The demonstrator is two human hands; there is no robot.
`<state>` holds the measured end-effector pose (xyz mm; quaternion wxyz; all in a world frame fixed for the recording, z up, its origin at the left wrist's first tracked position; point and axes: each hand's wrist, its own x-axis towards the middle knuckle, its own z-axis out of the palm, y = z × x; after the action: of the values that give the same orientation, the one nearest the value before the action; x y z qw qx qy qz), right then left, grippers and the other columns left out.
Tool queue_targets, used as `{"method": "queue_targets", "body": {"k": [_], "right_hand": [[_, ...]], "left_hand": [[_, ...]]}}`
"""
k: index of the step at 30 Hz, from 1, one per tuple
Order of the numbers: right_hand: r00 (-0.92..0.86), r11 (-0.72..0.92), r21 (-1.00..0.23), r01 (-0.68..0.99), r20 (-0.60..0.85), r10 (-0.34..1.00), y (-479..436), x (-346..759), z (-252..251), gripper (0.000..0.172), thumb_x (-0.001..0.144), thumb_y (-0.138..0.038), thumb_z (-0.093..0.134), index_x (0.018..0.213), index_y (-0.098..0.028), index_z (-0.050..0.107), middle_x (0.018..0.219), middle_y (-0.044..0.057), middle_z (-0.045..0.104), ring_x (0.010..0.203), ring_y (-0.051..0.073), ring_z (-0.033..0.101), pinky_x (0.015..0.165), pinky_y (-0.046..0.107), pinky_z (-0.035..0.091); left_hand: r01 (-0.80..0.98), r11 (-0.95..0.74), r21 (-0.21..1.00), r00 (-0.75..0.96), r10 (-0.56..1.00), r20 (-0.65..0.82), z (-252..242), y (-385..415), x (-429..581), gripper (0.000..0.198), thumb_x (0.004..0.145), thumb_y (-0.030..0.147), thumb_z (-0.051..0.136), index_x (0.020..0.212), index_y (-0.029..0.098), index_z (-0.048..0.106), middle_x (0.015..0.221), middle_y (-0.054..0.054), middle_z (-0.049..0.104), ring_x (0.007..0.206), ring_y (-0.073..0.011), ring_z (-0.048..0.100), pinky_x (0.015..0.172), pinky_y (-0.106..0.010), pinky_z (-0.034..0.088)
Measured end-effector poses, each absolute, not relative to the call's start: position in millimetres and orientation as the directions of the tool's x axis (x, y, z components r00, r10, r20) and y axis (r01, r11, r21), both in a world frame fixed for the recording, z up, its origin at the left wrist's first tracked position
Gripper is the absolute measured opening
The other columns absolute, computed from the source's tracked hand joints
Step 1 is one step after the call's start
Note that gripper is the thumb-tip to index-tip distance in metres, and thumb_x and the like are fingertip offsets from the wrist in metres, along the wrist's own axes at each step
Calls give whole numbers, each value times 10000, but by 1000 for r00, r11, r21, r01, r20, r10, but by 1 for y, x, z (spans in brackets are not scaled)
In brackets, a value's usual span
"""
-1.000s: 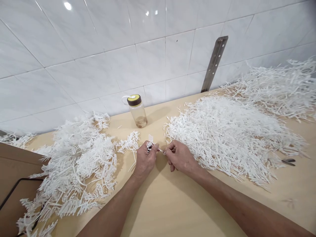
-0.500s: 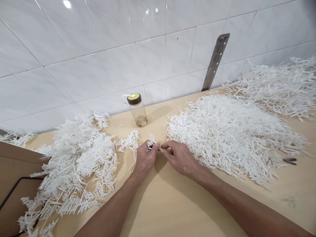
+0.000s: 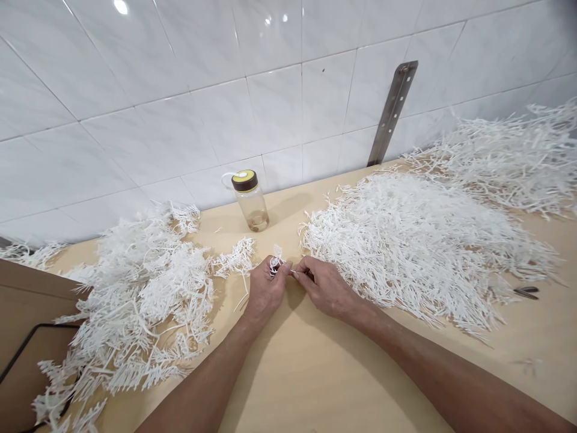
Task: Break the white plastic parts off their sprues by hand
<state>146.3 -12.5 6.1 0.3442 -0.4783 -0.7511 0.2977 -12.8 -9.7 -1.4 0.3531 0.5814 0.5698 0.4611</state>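
Note:
Both of my hands meet over the middle of the table. My left hand (image 3: pixel 265 291) is closed around a small white branched plastic piece (image 3: pixel 276 260), whose pale tip pokes up above the fingers. Something dark with light stripes also shows in that grip, mostly hidden by the fingers. Just to the right, my right hand (image 3: pixel 325 288) pinches the end of a thin white strand (image 3: pixel 293 271) between thumb and forefinger. The strand reaches toward the left thumb. A loose clump of white branched pieces (image 3: pixel 234 258) lies left of my left hand.
Tangled white branched pieces (image 3: pixel 153 294) heap on the left, by a cardboard box (image 3: pixel 36 300). A broad pile of thin white pieces (image 3: pixel 424 240) covers the right. A clear bottle (image 3: pixel 252 207) stands behind my hands. Dark metal tips (image 3: pixel 526 293) stick out at right.
My right hand has shifted slightly to the left and its pinch has drawn a little apart from my left thumb, showing more of the strand. My left hand stays almost still.

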Motion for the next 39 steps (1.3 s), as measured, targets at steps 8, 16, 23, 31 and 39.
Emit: {"method": "queue_targets", "body": {"k": [8, 16, 23, 31, 39], "right_hand": [[-413, 560, -630, 538, 383, 827, -15, 142, -2, 226, 983, -164, 353, 772, -216, 416, 751, 19, 522, 680, 169, 473, 648, 290, 379], [-470, 621, -451, 641, 408, 782, -25, 137, -3, 237, 914, -18, 343, 929, -186, 510, 849, 57, 572, 694, 180, 499, 601, 286, 371], [-474, 567, -465, 680, 311, 824, -38, 131, 3, 211, 891, -4, 387, 865, -185, 493, 817, 51, 574, 652, 171, 486, 575, 288, 336], [-315, 456, -620, 639, 331, 890, -22, 149, 18, 180, 957, -198, 480, 786, -196, 537, 728, 13, 607, 645, 162, 549, 616, 283, 394], [98, 303, -581, 755, 557, 825, 7, 203, 45, 184, 882, -182, 527, 1019, -172, 651, 970, 86, 685, 607, 150, 576, 658, 318, 444]], "left_hand": [[479, -100, 872, -155, 968, 196, 1, -11, -9, 366, 833, 429, 598, 611, 220, 397, 529, 60, 400, 540, -118, 365, 535, -249, 305], [554, -109, 825, -92, 977, 191, 7, -13, -10, 314, 802, 345, 560, 589, 217, 366, 533, 57, 377, 561, -124, 345, 538, -254, 271], [541, -69, 838, -106, 983, 149, 9, -6, -13, 340, 809, 386, 573, 587, 218, 376, 532, 55, 427, 548, -126, 387, 544, -256, 292], [516, -136, 845, 16, 989, 150, 11, 2, -30, 356, 791, 431, 644, 562, 191, 515, 535, 34, 491, 567, -127, 444, 550, -248, 318], [331, 98, 938, 336, 917, -214, 30, -15, -19, 373, 728, 529, 725, 642, 178, 633, 472, 43, 496, 384, -80, 398, 386, -217, 288]]}}
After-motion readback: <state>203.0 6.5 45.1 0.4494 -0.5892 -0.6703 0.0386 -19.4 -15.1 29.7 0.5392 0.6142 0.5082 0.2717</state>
